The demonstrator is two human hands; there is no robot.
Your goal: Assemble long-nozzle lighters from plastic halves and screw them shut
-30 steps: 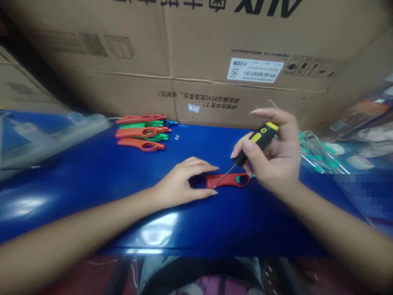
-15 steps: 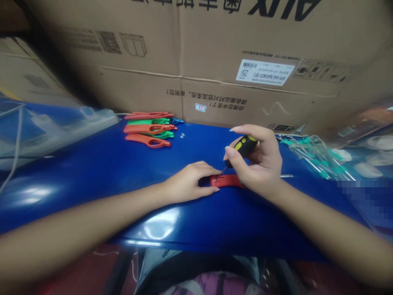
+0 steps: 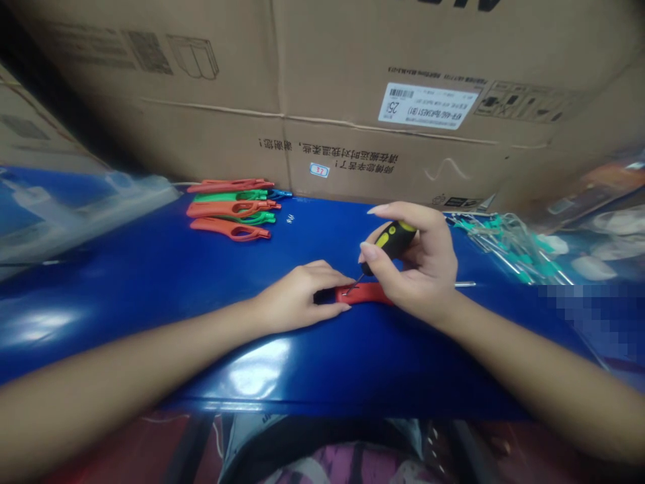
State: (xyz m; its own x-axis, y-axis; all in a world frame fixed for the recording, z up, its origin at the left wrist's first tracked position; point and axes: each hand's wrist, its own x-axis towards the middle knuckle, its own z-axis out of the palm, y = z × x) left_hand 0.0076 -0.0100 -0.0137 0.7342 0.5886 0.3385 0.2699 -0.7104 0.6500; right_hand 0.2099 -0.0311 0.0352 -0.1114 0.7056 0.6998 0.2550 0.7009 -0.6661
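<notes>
My left hand (image 3: 297, 299) steadies the left end of a red plastic handle (image 3: 363, 293), thumb on the near side and fingers on the far side. The handle lies on the blue table (image 3: 322, 370) and looks like a stick lighter's body. My right hand (image 3: 428, 262) is wrapped round a black and yellow screwdriver (image 3: 396, 239). Its thin shaft slants down to the left, with the tip at the handle's left end. A metal rod (image 3: 465, 284) shows beyond my right hand, in line with the handle. That hand hides the handle's right part.
Several orange and green handles (image 3: 229, 228) lie at the back left, with tiny screws (image 3: 291, 218) beside them. Metal rods with teal ends (image 3: 514, 249) are heaped at the right. A large cardboard box (image 3: 332, 81) stands along the back. Clear plastic bags (image 3: 91, 208) lie at left.
The whole view has shifted a little, so everything appears slightly further left. Both hands keep their holds, and the screwdriver tip stays at the red handle's left end.
</notes>
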